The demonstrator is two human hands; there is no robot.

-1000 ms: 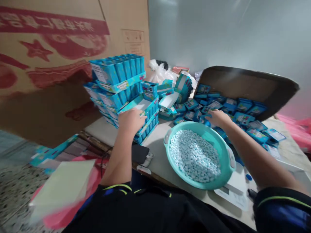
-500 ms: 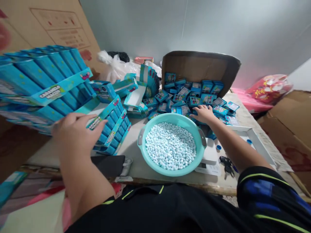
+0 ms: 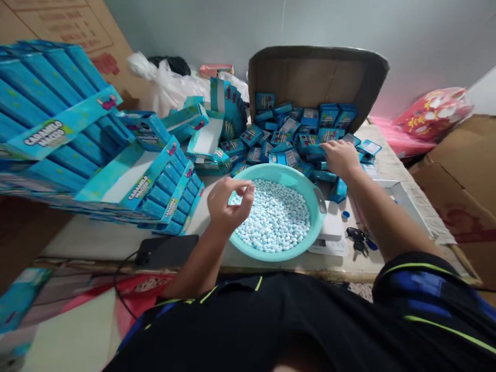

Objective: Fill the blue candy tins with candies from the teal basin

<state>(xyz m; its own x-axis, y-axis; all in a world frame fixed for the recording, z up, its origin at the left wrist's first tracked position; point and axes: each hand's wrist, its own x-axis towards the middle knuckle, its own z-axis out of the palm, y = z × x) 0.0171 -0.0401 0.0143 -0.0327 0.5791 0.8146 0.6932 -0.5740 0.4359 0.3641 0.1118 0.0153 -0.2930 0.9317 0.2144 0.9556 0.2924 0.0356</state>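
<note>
My left hand (image 3: 229,204) hovers over the left rim of the turquoise bowl (image 3: 318,227). Its thumb and fingers are curved with a gap between them, and nothing shows in it. Small white and pale-blue candies (image 3: 273,219) fill much of the bowl. Beyond the bowl's right side, my right hand (image 3: 341,157) is at the front of a heap of small blue boxes (image 3: 284,137). Its fingertips are closed on the end of one blue candy box (image 3: 313,151), slightly blurred; the thumb is mostly hidden.
Stacked blue display trays (image 3: 62,129) of boxes stand at left, with an open-topped tray (image 3: 120,175) in front. A brown carton (image 3: 310,77) backs the heap. Near the front edge lie a black flat device (image 3: 166,251), a white scale (image 3: 329,240) and keys (image 3: 358,240).
My left hand has moved right, from the display trays to the bowl's left rim. My right hand has shifted slightly right along the heap and closed on a box. The view has tilted down.
</note>
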